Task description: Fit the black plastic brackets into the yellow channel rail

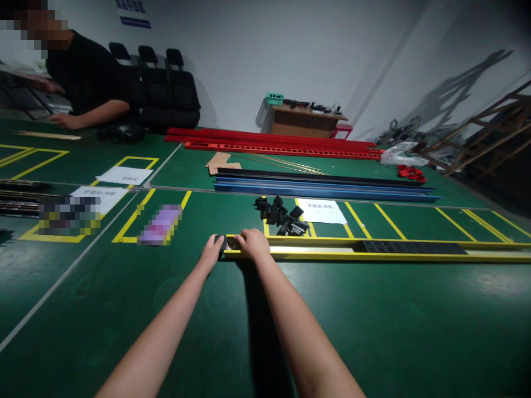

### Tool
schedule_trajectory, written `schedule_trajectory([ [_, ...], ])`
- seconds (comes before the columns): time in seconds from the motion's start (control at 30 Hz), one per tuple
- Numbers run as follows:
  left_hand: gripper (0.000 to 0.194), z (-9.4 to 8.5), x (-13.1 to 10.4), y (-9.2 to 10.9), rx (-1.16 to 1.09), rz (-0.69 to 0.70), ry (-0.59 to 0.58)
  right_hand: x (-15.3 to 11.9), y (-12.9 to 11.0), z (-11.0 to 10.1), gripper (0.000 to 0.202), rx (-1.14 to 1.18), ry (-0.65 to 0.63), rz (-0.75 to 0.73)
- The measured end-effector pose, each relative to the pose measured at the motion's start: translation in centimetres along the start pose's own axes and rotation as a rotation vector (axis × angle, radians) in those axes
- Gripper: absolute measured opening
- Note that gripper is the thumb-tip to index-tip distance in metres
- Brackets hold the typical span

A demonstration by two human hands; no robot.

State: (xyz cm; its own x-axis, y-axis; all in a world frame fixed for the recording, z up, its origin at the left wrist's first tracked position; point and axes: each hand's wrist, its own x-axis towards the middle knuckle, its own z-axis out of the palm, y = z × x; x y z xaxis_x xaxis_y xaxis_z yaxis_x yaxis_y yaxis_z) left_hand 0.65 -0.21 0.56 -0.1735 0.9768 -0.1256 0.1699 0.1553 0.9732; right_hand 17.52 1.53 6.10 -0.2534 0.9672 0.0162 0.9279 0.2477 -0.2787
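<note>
A long yellow channel rail (311, 255) runs from the middle of the green table off to the right. At its left end my left hand (212, 253) is closed on a small black block (220, 243), thumb on top; whether the block is inside the channel I cannot tell. My right hand (254, 243) grips the rail just right of that end, its fingers bent over the channel and partly hidden. Farther along, a row of black modules (410, 247) lies inside the rail. Behind the rail sits a pile of loose black blocks (282, 214).
Blue and black rails (323, 188) and red rails (269, 141) lie across the far side. A white paper label (321, 211) is beside the pile. A blurred purple item (161, 224) lies left. Another person (89, 77) is at the far left.
</note>
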Motion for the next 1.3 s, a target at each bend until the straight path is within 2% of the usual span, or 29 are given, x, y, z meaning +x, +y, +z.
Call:
schedule_trajectory([
  [0.07,0.045,0.3,-0.1,-0.3,0.022,0.021,0.104,-0.1,0.1,0.0,0.041,0.05,0.016,0.015],
  [0.13,0.048,0.5,-0.3,-0.4,-0.023,0.039,0.152,-0.2,0.3,0.1,0.033,0.138,0.097,0.004],
  [0.27,0.055,0.9,-0.7,0.2,-0.182,0.065,0.08,-0.4,0.8,0.5,0.019,0.29,0.339,-0.026],
  [0.4,0.055,1.7,-0.8,0.9,-0.167,0.09,0.022,-0.3,1.0,1.0,0.01,0.334,0.426,-0.036],
  [0.57,0.059,2.6,-0.8,1.2,-0.137,0.113,-0.018,-0.2,0.7,1.1,0.007,0.333,0.425,-0.007],
  [0.87,0.063,2.3,-1.1,1.9,-0.091,0.104,-0.07,-0.3,0.1,0.9,0.006,0.245,0.407,0.092],
  [1.07,0.067,2.2,-0.9,1.5,-0.052,0.091,-0.118,-0.3,-0.3,0.8,0.009,0.181,0.363,0.081],
  [1.3,0.073,1.8,-1.0,1.0,-0.045,0.119,-0.237,-0.4,-0.2,0.6,0.015,0.133,0.29,0.036],
])
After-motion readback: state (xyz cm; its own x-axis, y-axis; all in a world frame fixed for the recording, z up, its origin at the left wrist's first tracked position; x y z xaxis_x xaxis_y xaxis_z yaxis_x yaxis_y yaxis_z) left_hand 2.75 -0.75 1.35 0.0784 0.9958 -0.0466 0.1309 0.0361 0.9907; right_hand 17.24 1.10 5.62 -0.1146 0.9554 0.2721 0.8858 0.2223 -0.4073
